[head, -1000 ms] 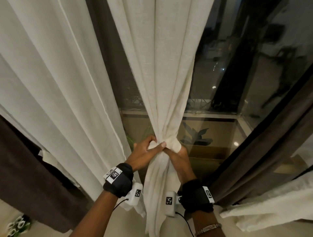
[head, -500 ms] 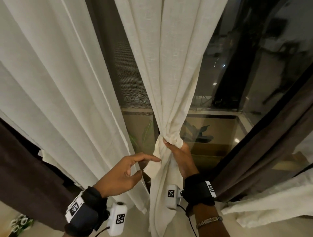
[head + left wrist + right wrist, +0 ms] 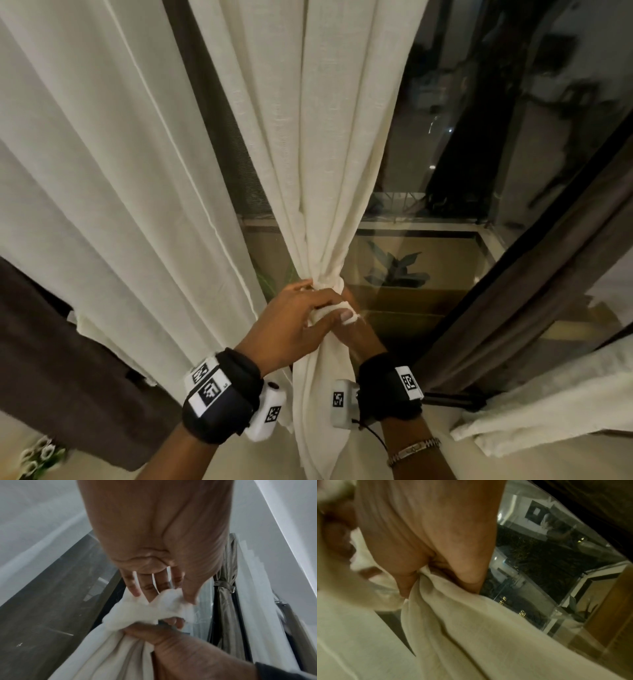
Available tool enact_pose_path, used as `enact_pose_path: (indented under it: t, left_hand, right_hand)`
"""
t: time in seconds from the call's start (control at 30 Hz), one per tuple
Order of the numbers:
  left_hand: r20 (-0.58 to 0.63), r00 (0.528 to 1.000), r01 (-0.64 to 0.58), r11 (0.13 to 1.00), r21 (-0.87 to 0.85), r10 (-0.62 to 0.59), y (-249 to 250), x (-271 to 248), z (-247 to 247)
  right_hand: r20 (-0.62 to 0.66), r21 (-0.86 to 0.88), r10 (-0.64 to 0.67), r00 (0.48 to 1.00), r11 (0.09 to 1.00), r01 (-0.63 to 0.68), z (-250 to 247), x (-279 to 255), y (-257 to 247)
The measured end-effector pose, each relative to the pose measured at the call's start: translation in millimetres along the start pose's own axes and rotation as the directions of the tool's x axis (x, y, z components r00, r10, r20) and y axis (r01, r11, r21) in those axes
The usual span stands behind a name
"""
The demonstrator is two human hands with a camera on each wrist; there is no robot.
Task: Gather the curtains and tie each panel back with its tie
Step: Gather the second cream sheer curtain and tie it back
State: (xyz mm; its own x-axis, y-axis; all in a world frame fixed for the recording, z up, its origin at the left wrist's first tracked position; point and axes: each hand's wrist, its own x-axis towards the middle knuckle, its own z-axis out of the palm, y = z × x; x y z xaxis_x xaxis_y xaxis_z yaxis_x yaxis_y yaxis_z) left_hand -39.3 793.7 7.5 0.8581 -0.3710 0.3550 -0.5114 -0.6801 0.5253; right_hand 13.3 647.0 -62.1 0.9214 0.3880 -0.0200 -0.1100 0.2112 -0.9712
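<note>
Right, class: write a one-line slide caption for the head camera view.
Both hands, left hand and right hand, grip the gathered cream curtain panel at its waist before a dark window.

A broad cream curtain panel (image 3: 102, 171) hung close on the left. Window glass (image 3: 462, 171) backed the gathered panel (image 3: 329, 137); a dark drape (image 3: 548, 274) crowded the right.

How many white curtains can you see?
3. One wide panel hangs on the left. One gathered panel is in the middle, gripped by the left hand and right hand. A third shows at lower right. More may be out of view.
</note>
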Motion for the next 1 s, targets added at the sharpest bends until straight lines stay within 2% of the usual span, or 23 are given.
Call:
enact_pose_path:
  t: [0.07,0.13,0.23,0.3,0.37,0.5,0.57,0.63,0.7,0.83,1.0]
  left_hand:
    - [-0.021,0.996,0.083,0.996,-0.026,-0.084,-15,7,6]
    - [-0.071,0.984,0.156,0.981,-0.116,-0.164,-31,10,9]
    - [-0.092,0.970,0.192,0.946,-0.262,-0.223,-47,13,10]
    - [-0.083,0.963,0.217,0.918,-0.333,-0.258,-53,12,10]
    - [-0.050,0.962,0.230,0.893,-0.386,-0.269,-58,11,11]
    - [0.066,0.972,0.232,0.896,-0.379,-0.224,-63,9,12]
    - [0.046,0.974,0.225,0.904,-0.362,-0.224,-64,10,11]
    - [0.018,0.967,0.242,0.894,-0.378,-0.254,-66,11,6]
    - [0.038,0.956,0.283,0.875,-0.392,-0.292,-68,13,1]
    - [0.048,0.947,0.313,0.876,-0.367,-0.318,-69,16,-4]
    - [0.177,0.936,0.349,0.878,-0.328,-0.306,-66,20,-12]
  right_hand:
    - [0.022,-0.063,-0.037,0.999,0.997,0.038,6,2,-1]
    - [0.037,-0.037,-0.044,0.998,0.998,0.046,-1,9,9]
    - [0.094,0.099,-0.019,0.995,0.995,0.010,-10,4,5]
    - [0.042,0.204,0.018,0.999,0.979,-0.027,-14,4,5]
    - [-0.046,0.238,0.042,0.998,0.971,-0.030,-15,4,6]
    - [-0.122,0.243,0.039,0.992,0.970,-0.008,-16,3,9]
    - [-0.123,0.242,0.032,0.992,0.970,-0.001,-18,1,8]
    - [-0.102,0.190,0.038,0.994,0.982,-0.018,-21,-1,7]
    - [-0.078,0.139,0.039,0.996,0.990,-0.028,-22,-2,7]
    - [-0.030,0.138,0.059,0.998,0.989,-0.054,-22,-6,-1]
    - [0.040,0.116,0.108,0.993,0.987,-0.112,-26,-8,-1]
